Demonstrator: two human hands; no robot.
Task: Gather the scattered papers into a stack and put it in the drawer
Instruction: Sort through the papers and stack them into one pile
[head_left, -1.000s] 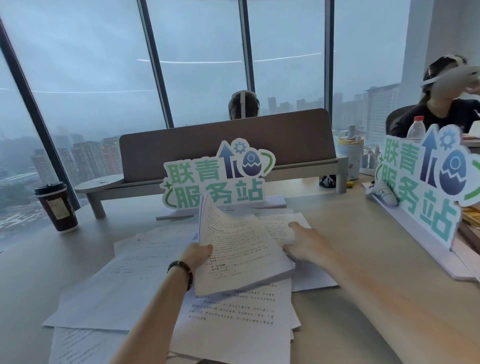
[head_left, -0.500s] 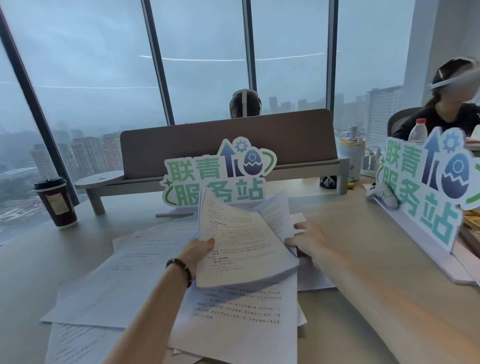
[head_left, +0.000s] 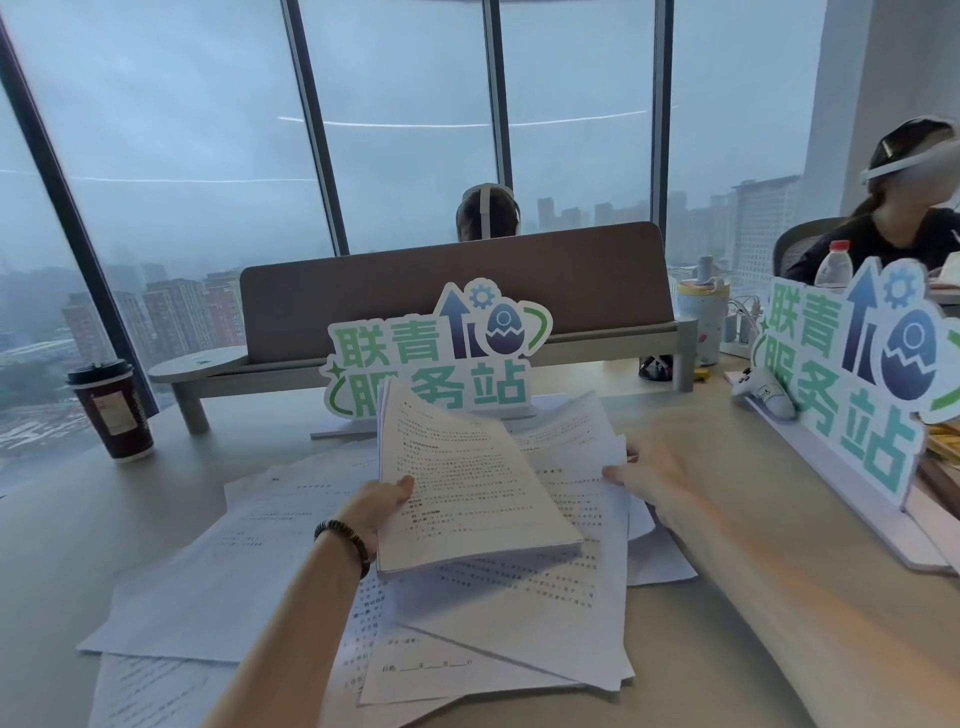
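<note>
My left hand (head_left: 376, 512) grips a thick stack of printed papers (head_left: 467, 499) by its left edge and holds it tilted above the desk. My right hand (head_left: 647, 475) pinches the right edge of a loose sheet (head_left: 576, 452) that is lifted just behind the stack. More printed sheets (head_left: 223, 561) lie spread flat over the desk (head_left: 737, 665), to the left of the stack and beneath it. No drawer is in view.
A dark paper coffee cup (head_left: 111, 410) stands at the far left. A green-lettered sign (head_left: 436, 358) stands behind the papers, and a second sign (head_left: 857, 374) stands along the right. A grey divider (head_left: 457, 296) closes the back. Two people sit beyond.
My right hand went from lying flat on a sheet to pinching it and lifting it toward the stack. My left hand kept its grip on the stack.
</note>
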